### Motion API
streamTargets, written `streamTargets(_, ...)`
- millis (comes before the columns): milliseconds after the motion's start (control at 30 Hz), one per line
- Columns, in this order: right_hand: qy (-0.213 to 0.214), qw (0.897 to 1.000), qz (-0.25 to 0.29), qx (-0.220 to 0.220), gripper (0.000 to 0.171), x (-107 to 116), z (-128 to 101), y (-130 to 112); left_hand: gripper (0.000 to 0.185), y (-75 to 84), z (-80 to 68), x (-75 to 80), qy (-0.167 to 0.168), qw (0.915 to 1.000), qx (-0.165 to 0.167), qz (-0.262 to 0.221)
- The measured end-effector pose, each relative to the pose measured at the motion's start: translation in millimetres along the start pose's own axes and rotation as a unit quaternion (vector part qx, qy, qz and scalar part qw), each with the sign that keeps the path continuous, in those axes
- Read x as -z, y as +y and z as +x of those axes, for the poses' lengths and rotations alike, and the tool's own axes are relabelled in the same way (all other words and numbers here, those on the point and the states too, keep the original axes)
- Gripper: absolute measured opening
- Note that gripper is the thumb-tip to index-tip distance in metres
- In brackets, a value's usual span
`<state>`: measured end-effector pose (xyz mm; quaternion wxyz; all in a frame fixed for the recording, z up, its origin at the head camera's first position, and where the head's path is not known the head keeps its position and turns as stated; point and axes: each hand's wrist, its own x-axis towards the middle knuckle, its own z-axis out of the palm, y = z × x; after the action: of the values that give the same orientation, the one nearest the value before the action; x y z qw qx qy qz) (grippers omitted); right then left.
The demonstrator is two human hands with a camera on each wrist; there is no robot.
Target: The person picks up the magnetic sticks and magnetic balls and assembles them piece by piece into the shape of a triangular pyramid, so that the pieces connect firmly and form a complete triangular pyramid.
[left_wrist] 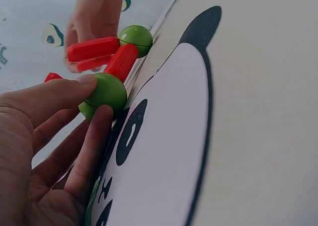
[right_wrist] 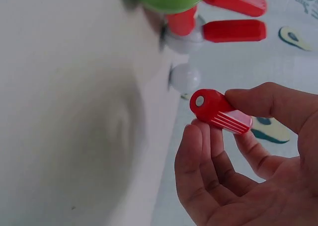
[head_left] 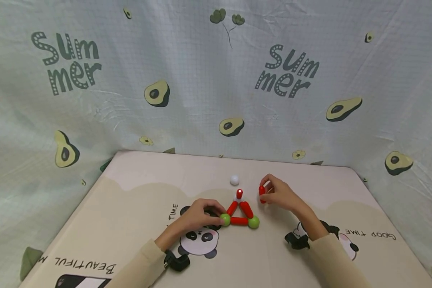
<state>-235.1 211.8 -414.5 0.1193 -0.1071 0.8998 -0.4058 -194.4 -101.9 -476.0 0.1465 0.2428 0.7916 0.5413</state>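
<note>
Red rods and balls form a triangle on the table, with a green ball [head_left: 253,222] at the near right corner and another green ball [left_wrist: 110,93] at the near left. One red rod [head_left: 239,194] stands up from the white ball [right_wrist: 184,41] at the far corner. My left hand [head_left: 198,215] pinches the near left green ball between thumb and fingers. To the right of the triangle, my right hand [head_left: 278,195] holds a loose red rod [right_wrist: 218,111] between thumb and fingers. A round silvery spot shows on that rod's end.
A loose white ball [head_left: 234,180] lies behind the triangle. The table [head_left: 136,224] has a printed cover with pandas and lettering. Behind it hangs a curtain [head_left: 187,60] with avocado prints. Black straps [head_left: 176,262] sit at the wrists.
</note>
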Motion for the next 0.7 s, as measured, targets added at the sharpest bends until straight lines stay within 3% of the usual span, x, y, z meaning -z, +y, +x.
streamTargets(333,-0.031,0.998,0.038,0.045,0.040,-1.1,-14.8,-23.7,0.021,-1.0,0.8,-0.5,0.000,1.0000,-0.002,-0.001)
streamTargets(700,-0.049,0.993,0.031,0.101,0.031,-11.6,-27.2,-39.4,0.021,-3.0,0.3,-0.1,-0.001,1.0000,-0.002,0.005)
